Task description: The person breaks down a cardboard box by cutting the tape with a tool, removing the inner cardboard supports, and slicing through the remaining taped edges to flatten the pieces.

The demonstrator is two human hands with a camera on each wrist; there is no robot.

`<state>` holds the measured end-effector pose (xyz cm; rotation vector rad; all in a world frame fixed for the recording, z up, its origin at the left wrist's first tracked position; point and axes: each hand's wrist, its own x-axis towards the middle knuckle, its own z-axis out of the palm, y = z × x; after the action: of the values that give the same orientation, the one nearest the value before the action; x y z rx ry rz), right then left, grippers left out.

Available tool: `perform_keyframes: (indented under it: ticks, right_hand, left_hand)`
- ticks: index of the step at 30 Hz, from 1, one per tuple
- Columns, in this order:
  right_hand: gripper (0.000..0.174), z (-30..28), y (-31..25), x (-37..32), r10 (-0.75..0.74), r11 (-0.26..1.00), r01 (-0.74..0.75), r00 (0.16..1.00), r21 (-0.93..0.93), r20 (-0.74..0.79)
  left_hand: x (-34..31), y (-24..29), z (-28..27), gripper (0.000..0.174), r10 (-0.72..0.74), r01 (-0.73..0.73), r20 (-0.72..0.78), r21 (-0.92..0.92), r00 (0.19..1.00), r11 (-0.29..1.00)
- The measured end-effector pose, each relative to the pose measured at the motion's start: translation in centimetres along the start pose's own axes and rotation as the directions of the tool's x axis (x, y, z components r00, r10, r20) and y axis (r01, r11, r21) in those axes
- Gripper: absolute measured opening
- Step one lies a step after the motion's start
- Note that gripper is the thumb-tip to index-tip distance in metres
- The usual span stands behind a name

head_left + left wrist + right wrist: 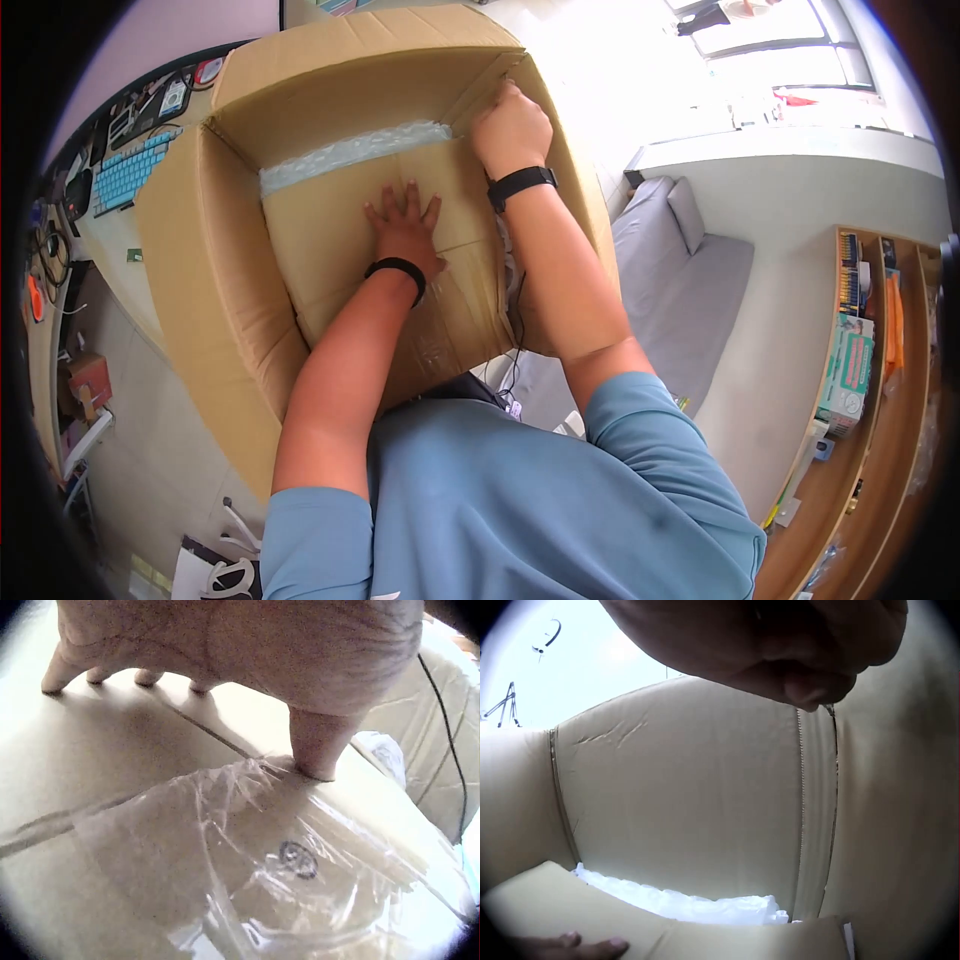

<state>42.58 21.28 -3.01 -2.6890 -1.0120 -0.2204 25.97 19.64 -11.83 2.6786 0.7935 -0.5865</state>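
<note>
A large outer cardboard box (345,105) stands with its top flaps spread, and a smaller taped cardboard box (330,225) lies inside it. My left hand (405,235) presses on the inner box's top with straight, spread fingers. In the left wrist view its fingertips and thumb (319,742) bear on the cardboard beside wrinkled clear tape (247,862). My right hand (513,128) has curled fingers and grips the outer box's far right corner. From the right wrist, that hand (795,652) sits at the top of the corner seam, its grip partly in shadow.
White bubble wrap (355,155) fills the gap along the far wall of the outer box. A desk with a blue keyboard (130,175) is at left. On the right are a grey sofa (680,270) and a wooden shelf (860,480). A black cable (450,735) hangs near the boxes.
</note>
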Motion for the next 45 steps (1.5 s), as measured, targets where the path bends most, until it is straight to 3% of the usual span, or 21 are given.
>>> perform_keyframes:
  ticks: [4, 14, 16, 18, 25, 28, 34, 36, 37, 41, 44, 45]
  right_hand:
    - [0.018, 0.4, 0.0, 0.7, -0.077, 0.997, 0.076, 0.996, -0.034, -0.04]
    - [0.017, 0.9, -0.2, 1.9, -0.036, 0.992, 0.038, 0.999, -0.12, 0.019]
    - [0.018, 0.8, -0.4, 1.7, -0.035, 0.994, 0.036, 0.999, -0.102, 0.009]
    - [0.029, 0.3, -0.6, 0.9, 0.027, 0.997, -0.023, 0.998, -0.077, 0.051]
    - [0.027, 1.6, -0.3, 0.9, 0.047, 0.997, -0.04, 0.991, -0.062, 0.126]
    - [0.023, 2.2, -0.5, 0.6, 0.006, 1.0, -0.007, 0.998, 0.02, 0.055]
    - [0.028, 2.5, -0.4, 0.7, 0.028, 0.999, -0.027, 0.997, -0.019, 0.075]
    - [0.029, 2.5, -0.2, -0.7, 0.047, 0.999, -0.044, 0.986, -0.026, 0.16]
    - [0.018, 3.7, 0.4, -1.3, -0.003, 1.0, 0.003, 0.991, -0.001, 0.132]
    - [0.019, 5.4, 0.5, -1.2, -0.005, 1.0, 0.006, 0.991, -0.004, 0.136]
    - [0.024, 3.6, 0.5, -1.8, 0.014, 1.0, -0.011, 0.985, -0.022, 0.171]
    - [0.026, 3.5, 0.9, -1.8, -0.027, 0.999, 0.025, 0.999, 0.048, 0.04]
  left_hand:
    - [0.2, -0.1, 0.4, 0.11, 0.001, -0.001, 0.004, -0.033, 1.0, 0.999]
    - [0.1, -0.2, 0.3, 0.109, -0.002, 0.002, 0.006, -0.021, 1.0, 1.0]
    - [0.0, -0.2, 0.0, 0.109, -0.006, 0.006, 0.01, -0.021, 1.0, 1.0]
    - [-0.1, -0.3, -0.6, 0.109, 0.004, -0.004, 0.034, -0.006, 0.999, 1.0]
    - [0.0, -0.2, -0.2, 0.108, 0.001, -0.001, 0.03, -0.003, 1.0, 1.0]
    - [0.0, -0.5, -0.4, 0.108, 0.002, -0.002, 0.031, -0.009, 1.0, 1.0]
    - [0.2, -0.3, -0.2, 0.108, -0.004, 0.004, -0.004, -0.009, 1.0, 1.0]
    - [0.0, -0.4, -0.3, 0.108, 0.013, -0.012, 0.025, -0.018, 1.0, 1.0]
    - [0.0, -0.4, -0.1, 0.108, 0.01, -0.01, 0.027, -0.02, 1.0, 1.0]
    - [0.1, -0.5, 0.1, 0.104, -0.001, 0.0, -0.016, -0.042, 1.0, 0.999]
    - [0.1, -0.4, 0.4, 0.103, 0.004, -0.005, -0.017, -0.049, 1.0, 0.999]
    - [0.1, -0.3, 0.5, 0.103, -0.003, 0.002, -0.038, -0.044, 0.999, 0.999]
